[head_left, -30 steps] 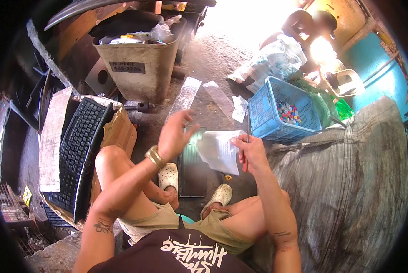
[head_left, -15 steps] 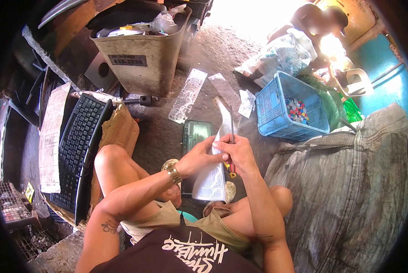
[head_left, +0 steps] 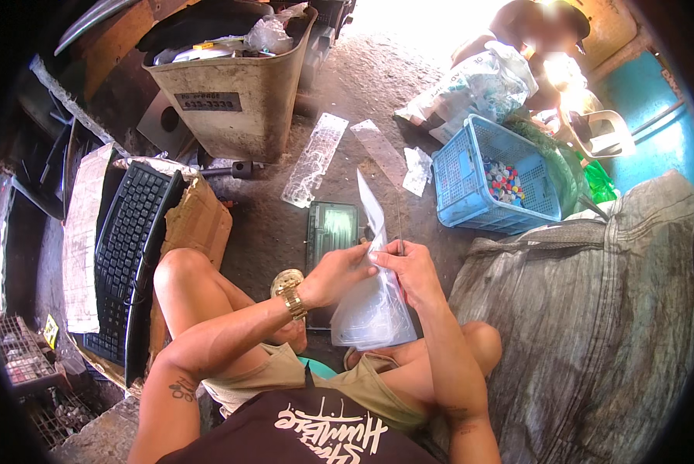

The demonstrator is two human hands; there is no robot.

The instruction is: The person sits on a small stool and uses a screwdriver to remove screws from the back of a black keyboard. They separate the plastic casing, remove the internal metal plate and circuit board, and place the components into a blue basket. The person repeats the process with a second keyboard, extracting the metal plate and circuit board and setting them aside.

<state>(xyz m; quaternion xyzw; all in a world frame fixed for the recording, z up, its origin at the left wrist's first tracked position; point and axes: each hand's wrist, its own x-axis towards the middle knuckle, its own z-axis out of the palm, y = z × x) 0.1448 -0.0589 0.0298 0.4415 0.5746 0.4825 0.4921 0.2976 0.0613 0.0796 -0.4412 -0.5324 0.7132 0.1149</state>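
Between my hands hang thin, see-through keyboard membrane sheets (head_left: 374, 313) with pale printed traces. Their lower part spreads over my lap and a narrow end points up and away. My left hand (head_left: 338, 274), slightly blurred, has its fingertips closed on the left edge of the sheets. My right hand (head_left: 410, 271) pinches them with its thumb from the other side. It also keeps hold of a screwdriver (head_left: 399, 246), whose thin shaft points away from me; its handle is mostly hidden. Beyond my left hand, a dark tray-like piece with a greenish window (head_left: 335, 224) lies on the ground.
A black keyboard (head_left: 136, 232) leans on cardboard (head_left: 200, 224) at left. Clear strips (head_left: 314, 158) lie ahead. A dirty bin (head_left: 231, 116) stands far left, a blue crate (head_left: 459, 182) of small coloured pieces at right. A large grey sack (head_left: 579, 309) is nearer. Another person (head_left: 509, 35) sits beyond.
The membrane sheets have turned and fanned out wider over my lap, with their far end a little lower. My right hand has shifted slightly right and down, screwdriver still in it.
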